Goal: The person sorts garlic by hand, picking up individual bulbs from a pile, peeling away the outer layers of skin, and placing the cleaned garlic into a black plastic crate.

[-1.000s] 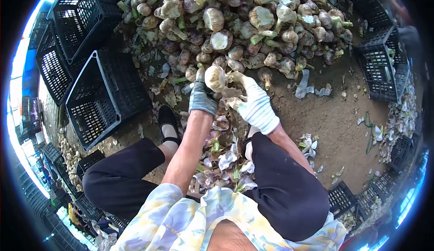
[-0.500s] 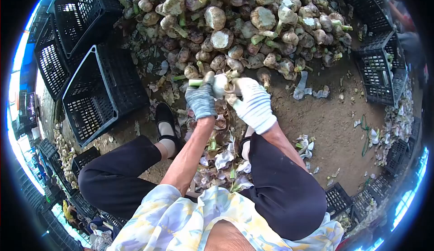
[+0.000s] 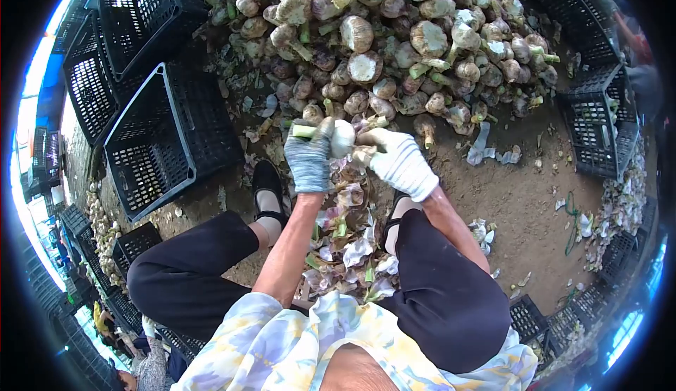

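My left hand (image 3: 308, 157), in a grey-blue knit glove, is closed around a garlic bulb (image 3: 343, 137) whose cut green stem points left. The white, peeled side of the bulb faces my right hand (image 3: 400, 160). That hand wears a white striped glove, and its fingers are pinched together just right of the bulb; what they grip is too small to make out. Beyond both hands lies a large heap of unpeeled garlic (image 3: 366, 67). Loose skins and stem pieces (image 3: 355, 250) litter the ground between my feet.
Black plastic crates stand at the left, the nearest one (image 3: 151, 151) tipped toward me. Another crate (image 3: 598, 123) is at the right beside scattered skins. A green string (image 3: 572, 222) lies on the dirt. Another person (image 3: 151, 363) shows at the lower left.
My right hand has drawn away from the bulb to the right and slightly down. My left hand still holds the bulb. The whole view has shifted a little.
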{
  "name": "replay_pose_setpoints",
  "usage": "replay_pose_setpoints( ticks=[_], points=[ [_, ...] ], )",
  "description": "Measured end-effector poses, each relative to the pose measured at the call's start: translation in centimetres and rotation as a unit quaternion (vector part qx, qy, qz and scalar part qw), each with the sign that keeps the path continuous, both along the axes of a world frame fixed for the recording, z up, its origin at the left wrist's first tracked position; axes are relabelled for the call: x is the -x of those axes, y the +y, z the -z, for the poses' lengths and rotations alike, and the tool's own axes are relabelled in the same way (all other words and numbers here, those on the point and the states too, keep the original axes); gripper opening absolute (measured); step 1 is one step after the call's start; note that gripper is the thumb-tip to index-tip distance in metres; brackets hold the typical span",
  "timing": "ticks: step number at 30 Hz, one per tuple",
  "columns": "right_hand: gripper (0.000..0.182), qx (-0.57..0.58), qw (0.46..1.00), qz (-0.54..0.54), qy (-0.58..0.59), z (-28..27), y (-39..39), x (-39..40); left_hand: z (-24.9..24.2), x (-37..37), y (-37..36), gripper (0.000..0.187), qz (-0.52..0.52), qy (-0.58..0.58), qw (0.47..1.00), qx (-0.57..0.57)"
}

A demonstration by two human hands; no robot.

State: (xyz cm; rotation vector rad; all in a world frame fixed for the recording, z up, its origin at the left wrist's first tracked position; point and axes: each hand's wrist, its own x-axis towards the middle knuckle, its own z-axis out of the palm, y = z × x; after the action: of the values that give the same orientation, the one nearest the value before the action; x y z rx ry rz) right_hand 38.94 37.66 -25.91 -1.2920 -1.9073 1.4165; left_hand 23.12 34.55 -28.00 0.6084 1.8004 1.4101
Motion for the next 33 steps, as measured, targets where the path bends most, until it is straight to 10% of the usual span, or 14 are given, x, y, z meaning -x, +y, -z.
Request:
replay_pose_setpoints(
  ticks=[8,15,16,18,22,29,33],
  points=[
    [0.016,-0.029,0.994,0.028,-0.103,1.4,-0.5,1.4,0.4,-0.5,-1.0,0.023,0.086,0.296,0.947,-0.092],
    [0.006,0.201,0.977,0.059,0.040,13.1,-3.5,0.5,0.0,0.7,-0.6,0.013,-0.082,-0.284,0.952,-0.075],
    [0.015,-0.047,0.996,-0.058,-0.055,13.5,-3.9,0.1,-0.1,1.0,-0.5,0.013,-0.085,-0.281,0.953,-0.079],
    [0.018,0.224,0.953,0.094,0.181,8.5,-3.4,0.8,0.2,1.4,-0.7,0.015,-0.060,-0.200,0.978,-0.014],
    [0.037,0.315,0.896,0.098,0.296,0.3,-0.2,-0.1,0.3,-0.4,-0.4,0.016,-0.056,-0.022,0.997,-0.047],
    [0.039,0.057,0.995,0.079,0.018,0.6,-0.5,0.6,-0.6,-2.1,-0.9,0.023,0.091,0.412,0.893,-0.157],
    [0.039,0.080,0.990,0.062,0.093,3.0,-0.9,0.1,-0.6,-1.7,-1.1,0.022,0.182,0.423,0.872,-0.163]
  ],
)
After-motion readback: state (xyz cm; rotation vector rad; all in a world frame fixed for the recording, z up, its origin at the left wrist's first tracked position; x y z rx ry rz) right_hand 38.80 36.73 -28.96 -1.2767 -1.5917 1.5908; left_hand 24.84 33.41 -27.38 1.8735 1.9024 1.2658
